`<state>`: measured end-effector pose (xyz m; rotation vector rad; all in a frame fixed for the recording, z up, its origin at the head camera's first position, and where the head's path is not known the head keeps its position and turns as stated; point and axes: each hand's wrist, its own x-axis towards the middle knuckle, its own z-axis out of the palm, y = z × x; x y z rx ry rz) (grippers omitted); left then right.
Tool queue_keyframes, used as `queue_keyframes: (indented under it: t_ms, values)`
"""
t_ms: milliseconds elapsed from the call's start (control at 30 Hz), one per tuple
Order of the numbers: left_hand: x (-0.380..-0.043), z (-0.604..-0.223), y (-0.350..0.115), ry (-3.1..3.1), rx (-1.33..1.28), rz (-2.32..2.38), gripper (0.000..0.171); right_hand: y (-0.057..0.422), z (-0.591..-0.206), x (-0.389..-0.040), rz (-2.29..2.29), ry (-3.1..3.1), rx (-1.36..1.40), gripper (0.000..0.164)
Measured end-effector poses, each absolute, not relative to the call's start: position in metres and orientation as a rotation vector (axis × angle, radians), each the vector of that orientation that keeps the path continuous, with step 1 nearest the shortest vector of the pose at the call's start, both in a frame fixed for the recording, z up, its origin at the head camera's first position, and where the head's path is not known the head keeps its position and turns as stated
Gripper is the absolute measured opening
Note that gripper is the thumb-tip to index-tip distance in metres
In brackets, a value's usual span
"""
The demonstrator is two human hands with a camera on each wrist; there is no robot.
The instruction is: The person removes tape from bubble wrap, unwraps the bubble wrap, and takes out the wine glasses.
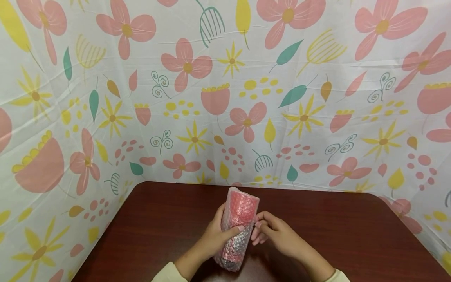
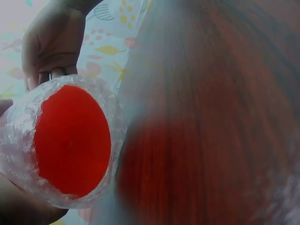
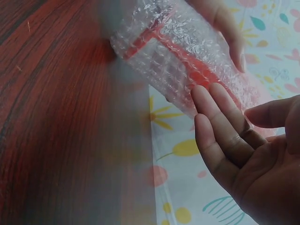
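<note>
– with fingers (image 3: 211, 110) of the right hand (image 1: 278, 237) loosely stretched, lying against or just beside the wrapped package (image 1: 239, 244).

– pinching anything there?

– cannot tell; might be, with tips close together at the right edge in the head view.

– and with the left hand (image 1: 213, 237)?

– gripping the package, with thumb laid across the front.

– held where?

– in the lower middle of the frame, tilted, over the dark worktop (image 1: 169, 219). cannot tell whether touching wood at the lower end.

– what to worry about?

– slipping, most likely. looks slick all round; could twist or drop from a single grip on a sideways tug from the right.

– anything else?

– might pop bubbles or dent the contents through squeezing too hard. might also slide out endwise if tipped further, judging by the round red face (image 2: 72, 140) in the left wrist view, apparently bare inside a crumpled rim.

– made of what?

– seemingly bubble wrap (image 3: 154, 65): clear, blistered, glinting, wound round a roughly cylindrical shape. shows red bands and silvery patches through the layers.

– and beyond?

– across the upper frame, creased white cloth (image 1: 204, 129) with printed flowers; below, smooth reddish-brown grain.
</note>
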<state>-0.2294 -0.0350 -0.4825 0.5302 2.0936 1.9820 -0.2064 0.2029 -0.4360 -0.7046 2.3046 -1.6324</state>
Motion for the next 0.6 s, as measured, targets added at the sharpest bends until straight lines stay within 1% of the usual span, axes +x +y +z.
queue_keyframes:
  t_ms: [600]
  values:
    - [-0.2248, -0.4761, -0.0351, 2.155, 0.521, 2.012, 0.083, 0.2024, -0.4345, -0.2061, -1.595, 2.343, -0.702, 0.029]
